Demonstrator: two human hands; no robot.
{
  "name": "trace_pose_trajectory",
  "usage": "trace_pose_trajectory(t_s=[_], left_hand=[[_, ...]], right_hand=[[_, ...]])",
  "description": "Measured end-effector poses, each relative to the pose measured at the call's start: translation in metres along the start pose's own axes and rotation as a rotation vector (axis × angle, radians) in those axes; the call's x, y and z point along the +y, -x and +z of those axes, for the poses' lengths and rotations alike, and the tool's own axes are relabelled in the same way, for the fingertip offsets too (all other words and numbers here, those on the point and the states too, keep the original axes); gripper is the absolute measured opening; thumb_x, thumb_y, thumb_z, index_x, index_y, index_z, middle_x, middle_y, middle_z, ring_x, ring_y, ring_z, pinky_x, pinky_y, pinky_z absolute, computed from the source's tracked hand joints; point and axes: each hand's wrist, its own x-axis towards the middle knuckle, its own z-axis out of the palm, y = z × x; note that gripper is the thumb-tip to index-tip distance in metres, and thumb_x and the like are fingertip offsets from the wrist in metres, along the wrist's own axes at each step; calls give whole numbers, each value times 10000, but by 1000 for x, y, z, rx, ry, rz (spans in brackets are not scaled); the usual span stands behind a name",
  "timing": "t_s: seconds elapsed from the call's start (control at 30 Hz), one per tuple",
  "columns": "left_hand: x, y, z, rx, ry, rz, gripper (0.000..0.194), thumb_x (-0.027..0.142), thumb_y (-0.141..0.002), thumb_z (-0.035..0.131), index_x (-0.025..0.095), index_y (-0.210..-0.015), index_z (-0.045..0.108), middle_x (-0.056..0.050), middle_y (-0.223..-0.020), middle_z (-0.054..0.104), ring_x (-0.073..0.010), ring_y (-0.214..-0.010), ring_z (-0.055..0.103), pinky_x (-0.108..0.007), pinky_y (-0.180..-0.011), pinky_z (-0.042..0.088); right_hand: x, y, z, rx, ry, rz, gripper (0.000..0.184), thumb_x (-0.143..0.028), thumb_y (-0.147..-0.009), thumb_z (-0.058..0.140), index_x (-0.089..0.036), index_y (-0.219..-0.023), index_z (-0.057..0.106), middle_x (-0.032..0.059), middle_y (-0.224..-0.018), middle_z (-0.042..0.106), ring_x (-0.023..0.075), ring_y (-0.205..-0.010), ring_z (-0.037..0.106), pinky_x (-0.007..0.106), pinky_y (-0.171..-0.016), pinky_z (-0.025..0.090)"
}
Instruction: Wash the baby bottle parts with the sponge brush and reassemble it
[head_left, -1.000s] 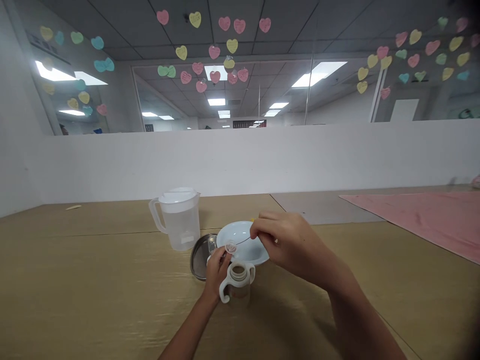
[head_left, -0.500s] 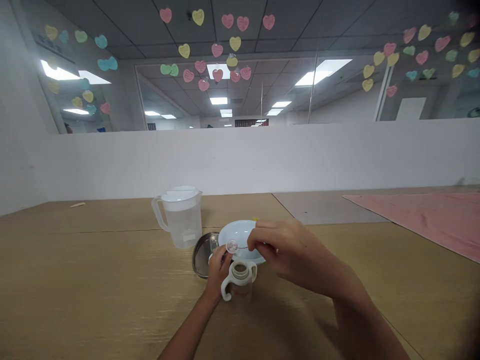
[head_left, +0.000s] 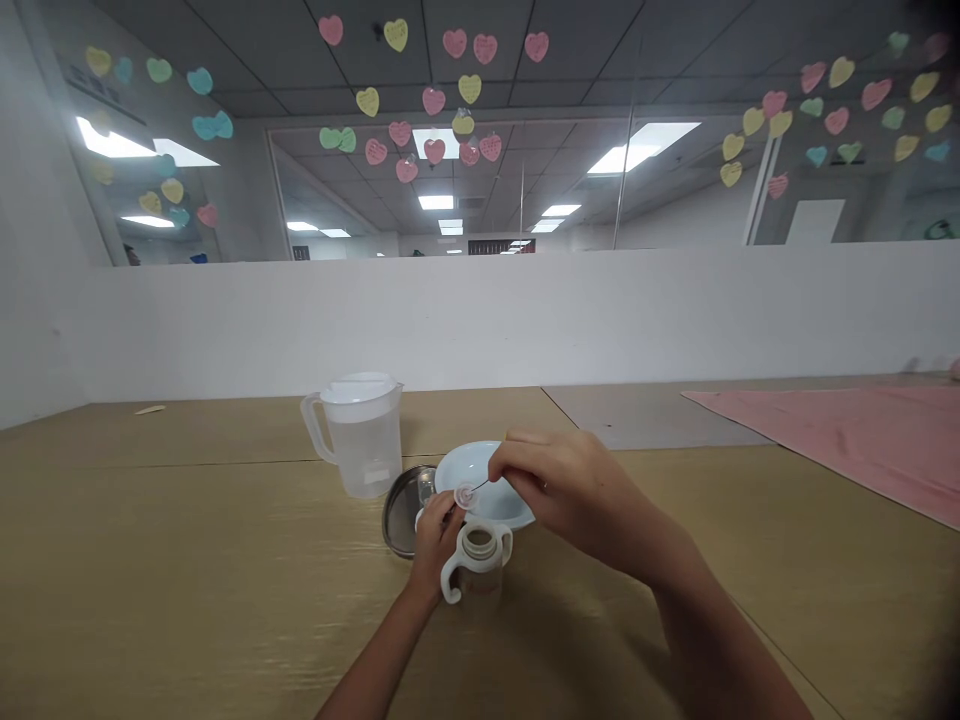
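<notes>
My left hand (head_left: 433, 540) pinches a small clear round part (head_left: 465, 495) just above an open baby bottle with white handles (head_left: 475, 568) standing on the wooden table. My right hand (head_left: 564, 485) is closed in a pinch on a thin dark wire-like tool (head_left: 480, 486) whose tip meets the clear part. Both hands hover over the near edge of a pale blue plate (head_left: 480, 465).
A clear plastic jug with a white lid (head_left: 358, 432) stands left of the plate. A round metal lid (head_left: 399, 510) lies between jug and bottle. A pink cloth (head_left: 840, 432) covers the table at the right. A white partition (head_left: 525, 310) runs behind.
My right hand has shifted slightly left, bringing the thin tool closer into the clear part. The left hand and the bottle have stayed put.
</notes>
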Motion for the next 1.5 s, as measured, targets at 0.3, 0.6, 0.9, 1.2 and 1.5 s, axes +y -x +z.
trace_pose_trajectory(t_s=[0.3, 0.6, 0.9, 1.2, 1.5], left_hand=[[1, 0, 0, -12, -1, -6, 314, 412, -823, 426, 169, -770, 618, -72, -804, 631, -204, -780, 549, -330, -730, 432], [-1, 1, 1, -14, 13, -8, 320, 392, -841, 421, 165, -791, 642, -84, -870, 653, -210, -827, 562, -331, -750, 431], [0, 1, -1, -46, 14, -21, 332, 415, -831, 417, 175, -853, 646, -85, -869, 651, -221, -840, 565, -332, -743, 432], [-1, 1, 0, -21, 58, -32, 330, 451, -815, 422, 202, -826, 639, -92, -847, 646, -224, -808, 546, -338, -734, 428], [-6, -1, 0, -38, 79, -39, 386, 472, -811, 419, 162, -816, 648, -60, -801, 637, -193, -761, 542, -300, -701, 414]], right_hand=[[-7, 7, -9, -162, 0, -58, 225, -9, -754, 400, -179, -683, 530, -24, -636, 539, 80, -549, 397, 225, -509, 223], [-9, 10, -10, -213, 7, -54, 233, 3, -752, 407, -180, -694, 539, -20, -663, 573, 83, -569, 419, 226, -531, 240], [-4, -1, 5, -149, 33, -24, 248, -8, -728, 414, -170, -651, 585, -14, -588, 576, 78, -521, 401, 231, -502, 202], [6, -13, 25, -10, -92, -42, 276, -10, -718, 435, -176, -704, 655, -8, -668, 658, 78, -566, 511, 203, -527, 285], [20, -26, 44, 103, -290, -49, 267, -20, -736, 457, -180, -725, 671, -4, -721, 683, 85, -632, 588, 185, -575, 401]])
